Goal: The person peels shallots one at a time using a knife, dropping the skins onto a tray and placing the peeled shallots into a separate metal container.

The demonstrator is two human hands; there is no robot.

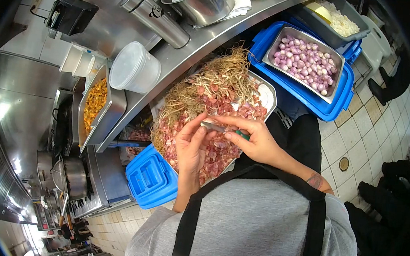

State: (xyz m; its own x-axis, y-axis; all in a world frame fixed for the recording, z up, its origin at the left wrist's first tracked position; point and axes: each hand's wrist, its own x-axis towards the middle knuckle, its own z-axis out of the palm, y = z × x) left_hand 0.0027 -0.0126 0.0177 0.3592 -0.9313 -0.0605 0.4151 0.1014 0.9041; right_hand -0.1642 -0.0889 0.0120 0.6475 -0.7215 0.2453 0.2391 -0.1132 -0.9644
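Note:
My right hand is closed round a small knife, whose green handle shows behind the fingers. The blade points left to my left hand, which has thumb and forefinger pinched at the blade's tip; what they hold there is too small to tell. Both hands are above a large tray spread with reddish-purple peelings. A heap of dry, stringy roots and stalks lies along the tray's far side.
Peeled shallots fill a metal pan on a blue lid at the right. Behind it is a grey tub of white pieces. A steel counter curves past the tray. Another blue lid is lower left. People's dark-clad legs are at the right.

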